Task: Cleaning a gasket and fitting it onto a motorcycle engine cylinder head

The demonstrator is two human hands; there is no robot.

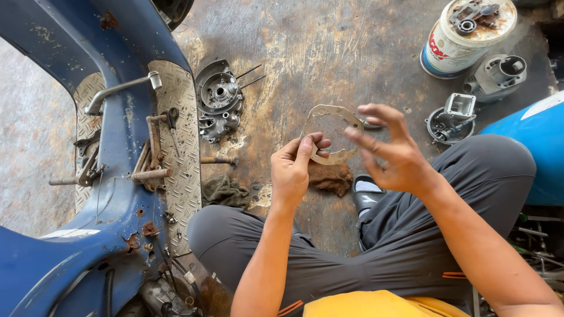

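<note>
One thin gasket (329, 132) pinched in left hand (292, 170); right hand (390, 149) spread wide, fingertips touching gasket; two rags (332, 177) on floor.

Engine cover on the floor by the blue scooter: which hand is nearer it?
Left. The left hand is right of the engine cover, holding a gasket; the right hand is farther right.

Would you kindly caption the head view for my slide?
Left hand pinches a thin gasket; right hand hovers open beside it.
</note>
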